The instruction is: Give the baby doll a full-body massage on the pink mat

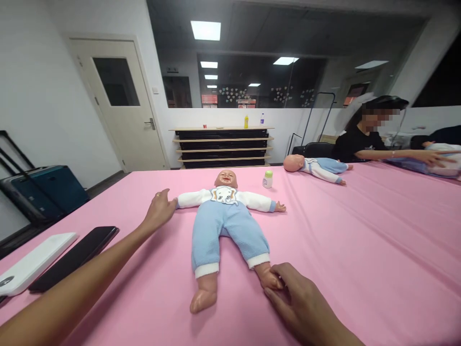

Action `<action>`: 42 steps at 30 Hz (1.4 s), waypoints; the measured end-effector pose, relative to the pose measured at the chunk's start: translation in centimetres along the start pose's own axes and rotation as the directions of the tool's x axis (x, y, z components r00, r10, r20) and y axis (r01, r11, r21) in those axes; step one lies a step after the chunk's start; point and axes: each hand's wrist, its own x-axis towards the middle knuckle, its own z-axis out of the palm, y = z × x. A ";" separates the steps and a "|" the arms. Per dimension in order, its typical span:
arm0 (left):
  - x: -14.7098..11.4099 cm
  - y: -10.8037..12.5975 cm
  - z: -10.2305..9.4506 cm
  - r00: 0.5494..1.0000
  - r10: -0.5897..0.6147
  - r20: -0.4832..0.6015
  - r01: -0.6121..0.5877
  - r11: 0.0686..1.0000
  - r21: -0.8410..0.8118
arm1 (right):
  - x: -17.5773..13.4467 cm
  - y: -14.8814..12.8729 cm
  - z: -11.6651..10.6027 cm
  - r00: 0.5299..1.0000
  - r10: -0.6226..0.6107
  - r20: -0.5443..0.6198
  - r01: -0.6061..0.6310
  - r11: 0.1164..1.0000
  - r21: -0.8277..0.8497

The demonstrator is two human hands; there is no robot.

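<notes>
A baby doll (224, 216) in a white and light-blue outfit with an elephant face on the chest lies on its back on the pink-covered table (342, 250). Its head points away from me, and its arms and legs are spread. My left hand (159, 209) is closed at the end of the doll's sleeve on the left side, hiding the doll's hand there. Between the thumb and fingers of my right hand (297, 295) is the doll's foot (270, 278) on the right side. The other bare foot (203, 298) rests free on the cloth.
A small white jar with a green lid (267, 179) stands beside the doll's head. Another doll (317, 166) lies farther right, near a seated person (370, 129) reaching rightward. A black phone (75, 257) and a white device (36, 262) lie left, under and beside my forearm.
</notes>
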 end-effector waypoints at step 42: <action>-22.3 4.7 0.6 0.725 0.662 0.193 -0.644 0.750 -0.152 | -0.6 -1.1 -0.5 0.956 -0.280 -0.084 0.291 0.938 0.187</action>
